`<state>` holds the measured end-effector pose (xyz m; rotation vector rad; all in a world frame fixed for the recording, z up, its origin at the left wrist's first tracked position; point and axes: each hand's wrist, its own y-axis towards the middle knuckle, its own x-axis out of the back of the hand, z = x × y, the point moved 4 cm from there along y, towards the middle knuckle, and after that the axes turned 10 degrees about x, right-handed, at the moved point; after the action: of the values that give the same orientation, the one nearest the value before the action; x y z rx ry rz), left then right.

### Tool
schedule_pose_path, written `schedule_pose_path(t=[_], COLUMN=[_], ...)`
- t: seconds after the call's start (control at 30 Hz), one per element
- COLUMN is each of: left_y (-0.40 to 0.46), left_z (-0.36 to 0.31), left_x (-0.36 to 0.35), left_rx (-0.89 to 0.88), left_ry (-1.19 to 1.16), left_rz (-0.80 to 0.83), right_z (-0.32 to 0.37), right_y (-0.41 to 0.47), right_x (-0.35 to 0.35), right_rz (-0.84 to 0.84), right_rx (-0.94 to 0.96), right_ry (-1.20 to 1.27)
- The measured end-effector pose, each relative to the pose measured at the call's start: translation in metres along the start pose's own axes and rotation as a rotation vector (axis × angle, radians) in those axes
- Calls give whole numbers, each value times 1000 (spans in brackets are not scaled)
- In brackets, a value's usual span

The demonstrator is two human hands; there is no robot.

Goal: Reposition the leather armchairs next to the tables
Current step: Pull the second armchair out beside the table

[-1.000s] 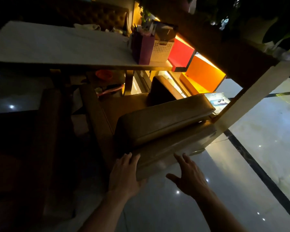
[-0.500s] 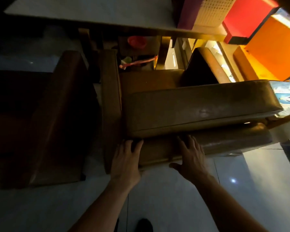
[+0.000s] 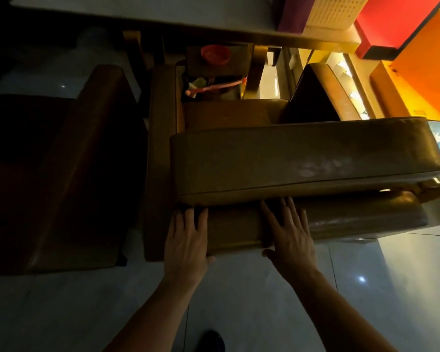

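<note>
A tan leather armchair (image 3: 302, 163) fills the middle of the head view, its backrest toward me and its seat facing the pale-topped table (image 3: 178, 13) at the top. My left hand (image 3: 186, 240) lies flat on the lower back of the chair near its left corner, fingertips under the backrest cushion. My right hand (image 3: 288, 235) presses flat on the same panel further right, thumb wrapped around its lower edge. A second, darker brown armchair (image 3: 69, 174) stands to the left, close beside the first.
A purple box (image 3: 290, 13) and a white perforated basket (image 3: 333, 11) stand on the table. Lit red (image 3: 391, 19) and orange (image 3: 427, 67) shelf cubes glow at the right. A red bowl (image 3: 215, 54) sits under the table. Glossy tiled floor (image 3: 366, 288) lies below; my shoe (image 3: 211, 340) shows.
My hands reached forward from just short of the armchair and settled flat on its back. The view has tilted down and moved closer to the chair.
</note>
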<state>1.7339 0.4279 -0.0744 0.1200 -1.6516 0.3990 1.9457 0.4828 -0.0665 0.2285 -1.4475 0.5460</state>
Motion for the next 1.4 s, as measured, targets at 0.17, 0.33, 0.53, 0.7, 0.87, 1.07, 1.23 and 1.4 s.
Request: schedule_pose_path(t=[0.17,0.33,0.53,0.7,0.87,1.07,1.23,1.4], left_y=[4,6,10,12,17,20,19,18], left_z=[3,7,17,54,97,133,139,138], left_x=[-3,0,3,7,16,17,15,15], left_rx=[-51,-89,-110,-118,-129,-144,-144,-130], left_ry=[-11,-57,-96,-74,-49,-76,-100,-94], left_rz=[-39,-13,18,-8,-10,-13,-12,-20], right_z=[2,4,16,55,102,138,143,142], right_y=[7,8,9,11,16,20,18,17], right_x=[-5,-10,-11,-16,-19,-22,-22,-21], right_rz=[21,21,53,24,13,-13,-28,-24], right_rx=[-28,-56,-91,-121,-130,-139,-139,-134], right_ry=[-62,-102,-136,-104,-82,-73,-57,-48])
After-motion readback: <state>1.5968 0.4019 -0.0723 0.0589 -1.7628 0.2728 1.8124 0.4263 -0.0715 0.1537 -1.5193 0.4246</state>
